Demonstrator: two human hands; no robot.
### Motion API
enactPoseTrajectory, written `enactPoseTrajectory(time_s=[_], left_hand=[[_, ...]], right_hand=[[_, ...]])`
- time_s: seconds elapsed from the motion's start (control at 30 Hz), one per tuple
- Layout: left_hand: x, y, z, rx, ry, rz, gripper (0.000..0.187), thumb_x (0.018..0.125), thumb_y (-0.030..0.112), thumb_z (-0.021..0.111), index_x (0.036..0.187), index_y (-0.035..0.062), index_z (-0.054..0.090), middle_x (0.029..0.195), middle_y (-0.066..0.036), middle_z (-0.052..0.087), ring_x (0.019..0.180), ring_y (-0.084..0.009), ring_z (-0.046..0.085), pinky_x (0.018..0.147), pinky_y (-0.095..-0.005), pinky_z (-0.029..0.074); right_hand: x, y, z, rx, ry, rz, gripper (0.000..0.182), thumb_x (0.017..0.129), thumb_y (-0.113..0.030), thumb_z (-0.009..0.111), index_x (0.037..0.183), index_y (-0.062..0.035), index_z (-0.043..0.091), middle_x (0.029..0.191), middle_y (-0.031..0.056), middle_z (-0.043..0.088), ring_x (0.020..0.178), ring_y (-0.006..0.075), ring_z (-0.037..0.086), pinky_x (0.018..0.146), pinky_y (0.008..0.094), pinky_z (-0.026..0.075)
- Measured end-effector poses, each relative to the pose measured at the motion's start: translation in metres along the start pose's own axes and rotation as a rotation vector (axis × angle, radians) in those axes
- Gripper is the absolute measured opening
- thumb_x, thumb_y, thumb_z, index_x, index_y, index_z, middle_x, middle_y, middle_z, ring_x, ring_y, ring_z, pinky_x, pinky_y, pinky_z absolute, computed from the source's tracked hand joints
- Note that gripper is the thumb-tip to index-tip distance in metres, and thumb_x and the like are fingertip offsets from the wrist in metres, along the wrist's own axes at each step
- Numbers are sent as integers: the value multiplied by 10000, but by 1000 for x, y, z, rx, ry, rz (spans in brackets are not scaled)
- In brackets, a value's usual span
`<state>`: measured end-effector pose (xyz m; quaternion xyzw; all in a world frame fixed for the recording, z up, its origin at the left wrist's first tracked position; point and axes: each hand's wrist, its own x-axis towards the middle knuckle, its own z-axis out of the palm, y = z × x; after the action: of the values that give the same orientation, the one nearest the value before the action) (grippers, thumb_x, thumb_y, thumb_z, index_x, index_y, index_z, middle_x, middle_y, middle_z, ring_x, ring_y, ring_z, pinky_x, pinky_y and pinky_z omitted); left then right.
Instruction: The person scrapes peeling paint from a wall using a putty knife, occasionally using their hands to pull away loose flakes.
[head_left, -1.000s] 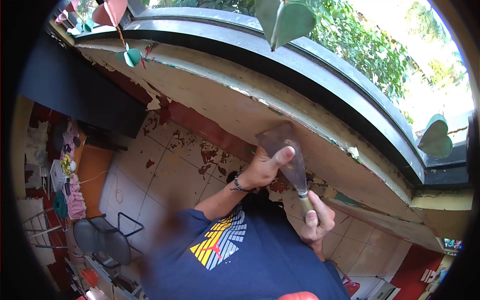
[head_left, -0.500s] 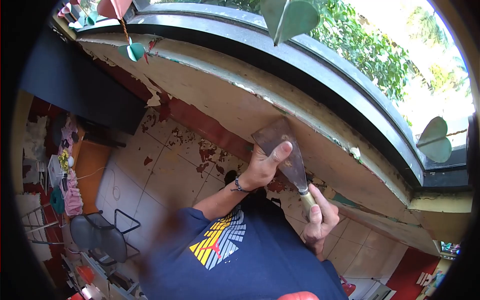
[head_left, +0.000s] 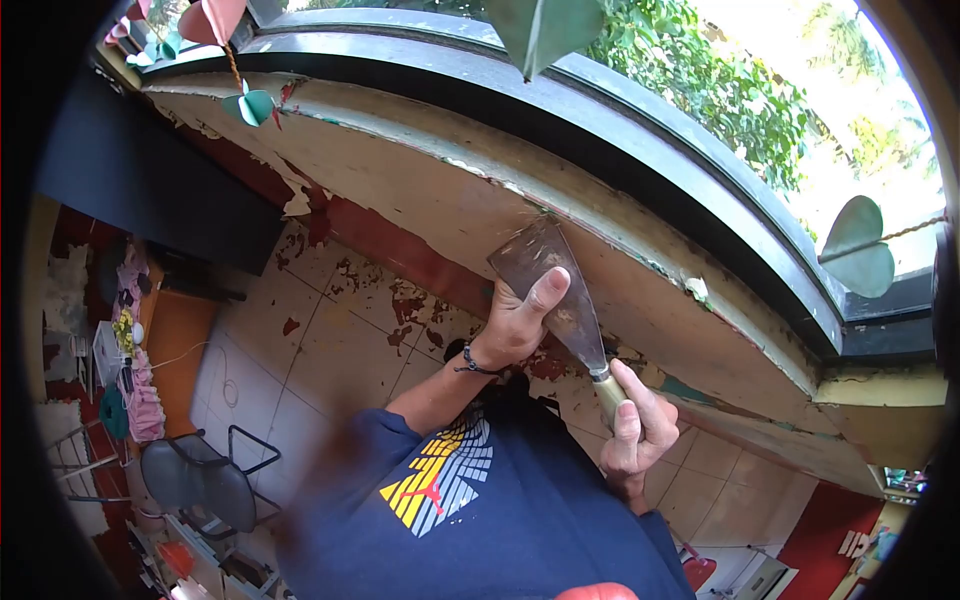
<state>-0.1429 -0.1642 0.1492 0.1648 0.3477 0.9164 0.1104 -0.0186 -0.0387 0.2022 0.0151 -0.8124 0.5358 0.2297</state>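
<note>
1. The left hand [head_left: 518, 325] was partly closed around the scraper [head_left: 582, 325], thumb pressed along the upper face, fingers mostly hidden beneath. A dark band [head_left: 475, 362] circled its wrist.
2. The right hand [head_left: 640, 425], at the scraper's 5 o'clock end, was curled snugly around the handle [head_left: 609, 395].
3. The scraper slanted between both hands, its broad end toward 11 o'clock. Its blade [head_left: 530, 255] was dull grey-brown metal, stained and marked with pale scuffs, flaring from a narrow neck. A shinier metal collar joined it to the yellowish-tan handle.
4. The broad edge lay at the beige wall [head_left: 420, 195], one corner near the ledge [head_left: 600, 218]; firm contact could not be told. The ledge's rim was chipped, with white and green traces.
5. From the scraper, red flakes [head_left: 405, 310] littered the tiles at 9 o'clock; the dark blue shirt [head_left: 540, 510] lay toward 7.
6. Farther out, a grey chair [head_left: 205, 480] stood at 8 o'clock and a green paper heart [head_left: 545, 30] hung at 12.
</note>
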Motion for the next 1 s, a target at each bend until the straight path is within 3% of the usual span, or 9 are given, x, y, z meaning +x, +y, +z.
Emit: enactPoseTrajectory(time_s=[0.2,0.43,0.57,0.63,0.7,0.77,0.87,0.9,1.0], left_hand=[[2,1,22,111,191,90,122,909,189,565,963,79,564,852,32,569,755,-45,517,684,-209,435],[8,18,2,-4,85,-34,146,909,207,569,966,74,552,830,38,559,748,-44,514,667,-211,435],[3,-3,13,199,157,138,201,915,232,560,1031,75,516,871,16,549,761,-78,522,659,-224,443],[0,-11,-5,354,180,89,236,928,287,532,1019,73,491,872,4,536,739,-99,519,632,-244,448],[-1,-17,-33,160,128,-59,300,935,377,491,906,79,497,769,-3,515,671,-116,510,594,-271,446],[4,-9,-36,-172,-9,-89,378,929,444,464,795,90,482,666,-10,474,607,-125,496,546,-279,427],[-1,-14,-39,78,35,-53,389,951,468,385,723,156,425,568,30,325,506,-106,356,482,-261,313],[-2,-20,-38,79,27,-64,389,951,468,385,723,156,425,568,30,325,506,-106,356,482,-261,313],[-29,-53,-33,127,39,-278,430,957,483,348,728,131,443,583,14,393,536,-105,410,521,-247,343]], right_hand=[[-2,7,-2,43,-51,-31,347,801,-69,485,1080,111,587,795,208,652,663,221,638,640,271,489],[13,-11,3,-8,-190,-3,354,795,0,476,1121,111,562,851,203,649,700,229,643,667,281,495],[-2,5,-8,65,-130,75,362,803,-9,460,1131,116,552,897,227,648,761,254,652,737,302,497],[10,6,-3,34,-174,43,355,811,0,448,1132,109,554,937,232,642,805,248,644,762,296,488],[19,4,10,38,-247,110,345,840,-10,496,1177,45,546,851,200,626,726,247,622,683,315,484],[18,13,18,27,-358,31,409,860,-78,544,1254,12,478,917,204,620,772,318,621,709,333,487],[0,26,20,191,-429,182,451,863,-117,553,1280,11,438,1053,221,597,933,341,609,826,326,467],[-8,35,19,192,-417,187,451,863,-117,553,1280,11,438,1053,221,597,933,341,609,826,326,467],[-35,56,-4,378,-467,565,479,850,-138,555,1284,20,425,1197,188,554,1085,250,551,943,321,390]])
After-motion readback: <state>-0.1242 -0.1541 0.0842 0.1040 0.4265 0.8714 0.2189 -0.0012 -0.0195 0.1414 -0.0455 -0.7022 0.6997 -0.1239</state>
